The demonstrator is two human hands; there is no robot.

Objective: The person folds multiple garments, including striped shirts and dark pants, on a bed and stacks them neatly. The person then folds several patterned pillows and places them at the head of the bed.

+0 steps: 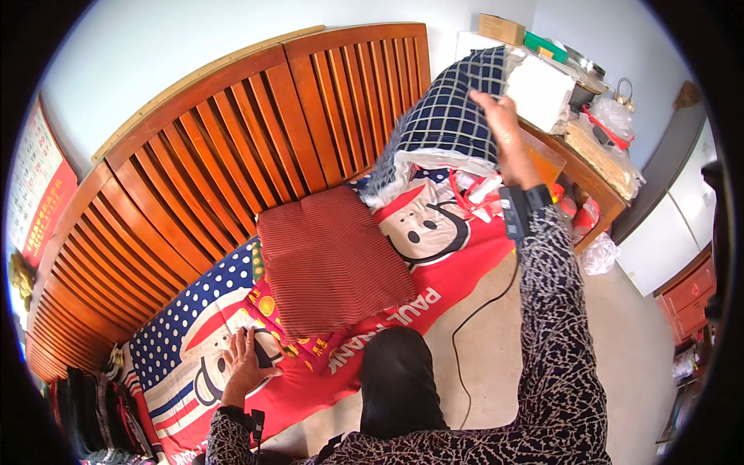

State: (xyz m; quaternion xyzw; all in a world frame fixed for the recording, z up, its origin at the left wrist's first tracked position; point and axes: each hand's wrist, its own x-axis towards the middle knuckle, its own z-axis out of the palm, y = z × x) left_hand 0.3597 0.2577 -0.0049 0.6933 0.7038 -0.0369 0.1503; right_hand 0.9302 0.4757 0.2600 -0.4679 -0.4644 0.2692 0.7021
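My left hand (246, 361) lies palm down, fingers spread, on a red and blue printed cover (192, 372) with cartoon faces and white polka dots. My right hand (501, 128) is raised at the upper right, over or against a dark blue checked padded cloth (447, 110) with a fluffy pale edge; contact is hard to tell. Between the hands lies a dark red ribbed cushion (337, 261), partly over a magenta and yellow patterned cloth (264, 308). Red straps and white packaging (479, 195) lie below the checked cloth. Each wrist wears a dark band with a small device.
A slatted wooden backrest (302, 110) runs behind the cover. At the right stands a wooden table (610, 203) with a white box (537, 90), a cardboard box (501, 29) and plastic bags. Folded dark clothes (96, 407) are at lower left. A black cable (456, 337) hangs from the right wrist.
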